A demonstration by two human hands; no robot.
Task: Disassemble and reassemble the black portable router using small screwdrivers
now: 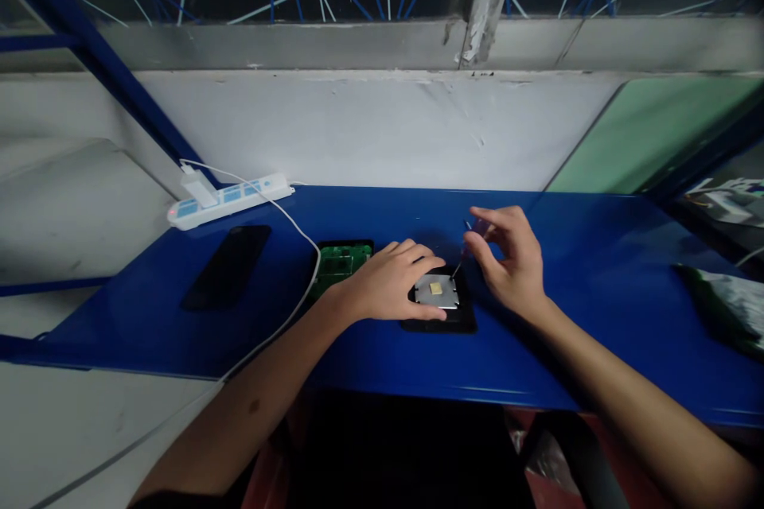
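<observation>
My right hand [510,258] pinches the purplish, see-through handle of a screwdriver [458,266]. The thin shaft slants down to the upper right corner of a silver metal plate [425,290], which has a small yellowish square [435,288] on it. This plate lies in a black casing [459,322] on the blue table. My left hand [397,278] rests across the left part of the casing with fingers spread, thumb along the plate's near edge and forefinger along its far edge. Partly under that hand is a green circuit board [337,264] in a dark frame.
A white power strip [239,200] with a plugged-in charger [199,184] stands at the back left. Its white cable [292,219] runs over the table past my left forearm. A black phone-like slab [230,266] lies left. At the right edge is a green-and-silver bag [725,302].
</observation>
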